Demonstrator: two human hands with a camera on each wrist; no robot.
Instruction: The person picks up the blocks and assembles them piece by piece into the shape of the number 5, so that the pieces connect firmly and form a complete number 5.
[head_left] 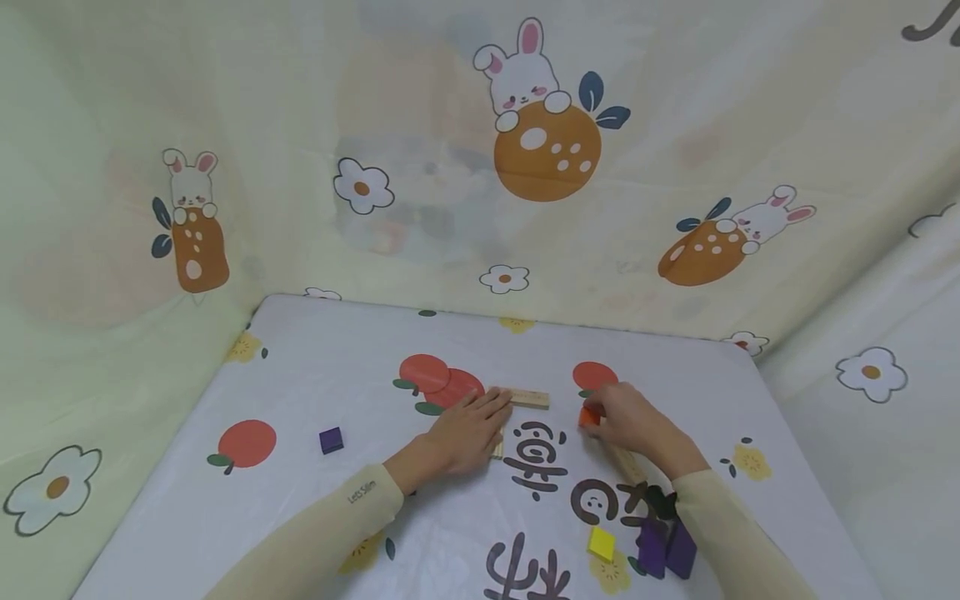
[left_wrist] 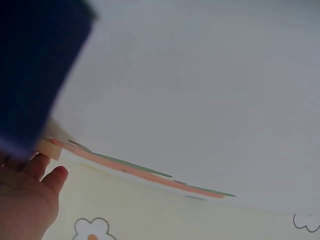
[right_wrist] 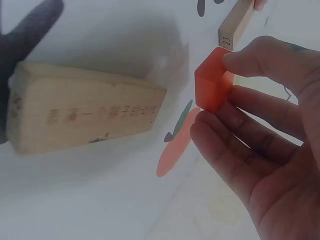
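My right hand (head_left: 637,421) pinches a small orange-red block (head_left: 588,417) between thumb and fingers; the right wrist view shows the block's (right_wrist: 212,80) flat faces. Its lettered wooden block (right_wrist: 92,110) neighbour lies on the cloth close to that hand. My left hand (head_left: 467,432) lies low on the table, fairly straight fingers reaching onto the near end of a wooden block (head_left: 529,399). Partly covered by this hand is another wooden piece (head_left: 498,450). In the left wrist view, the fingertips meet a wooden block (left_wrist: 48,148), partly behind a blurred dark blue shape (left_wrist: 35,65).
A dark purple block (head_left: 332,440) sits left of my left arm. Near my right forearm are a yellow block (head_left: 602,544), two purple blocks (head_left: 652,547) and a black object (head_left: 660,502). Patterned cloth walls (head_left: 427,250) enclose the table's (head_left: 337,350) back and sides.
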